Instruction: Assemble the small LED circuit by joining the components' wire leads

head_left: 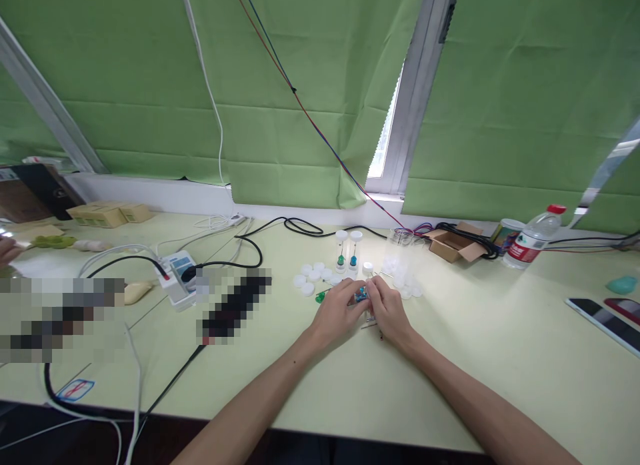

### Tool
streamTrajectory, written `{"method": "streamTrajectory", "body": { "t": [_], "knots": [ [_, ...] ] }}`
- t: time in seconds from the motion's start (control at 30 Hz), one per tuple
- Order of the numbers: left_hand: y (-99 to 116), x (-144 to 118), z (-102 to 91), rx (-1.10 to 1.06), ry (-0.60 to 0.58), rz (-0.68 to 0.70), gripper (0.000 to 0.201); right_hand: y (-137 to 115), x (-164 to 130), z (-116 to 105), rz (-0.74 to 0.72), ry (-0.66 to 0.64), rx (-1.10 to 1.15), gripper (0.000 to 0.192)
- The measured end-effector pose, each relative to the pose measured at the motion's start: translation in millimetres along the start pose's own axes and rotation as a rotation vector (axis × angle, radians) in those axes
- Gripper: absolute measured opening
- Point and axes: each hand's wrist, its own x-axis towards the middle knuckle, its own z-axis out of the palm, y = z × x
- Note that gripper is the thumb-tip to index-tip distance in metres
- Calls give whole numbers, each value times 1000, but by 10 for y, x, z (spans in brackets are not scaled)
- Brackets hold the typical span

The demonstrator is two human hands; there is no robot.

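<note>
My left hand [339, 310] and my right hand [387, 311] meet fingertip to fingertip at the table's middle, pinching one small blue piece [361, 293] between them. A green piece [320, 296] lies just left of my left hand. Behind the hands stand two clear vials with white caps, one holding something green [341, 250] and one something blue [355, 250]. Loose white caps [311, 279] lie to their left, and a small capped vial [368, 269] stands just beyond my fingers. Empty clear vials [400, 259] cluster at the right.
A power strip [175, 275] with black cables sits at the left. An open cardboard box [453, 245], a water bottle [531, 241] and phones [603, 321] are at the right. Another person's hand [6, 250] shows at the far left edge.
</note>
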Motion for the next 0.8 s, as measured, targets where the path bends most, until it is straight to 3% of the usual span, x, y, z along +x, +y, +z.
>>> {"method": "streamTrajectory", "body": {
  "t": [0.8],
  "knots": [
    [-40,3,3,32,-27,23,22,71,18,26,-10,12,-95,38]
  ]
}}
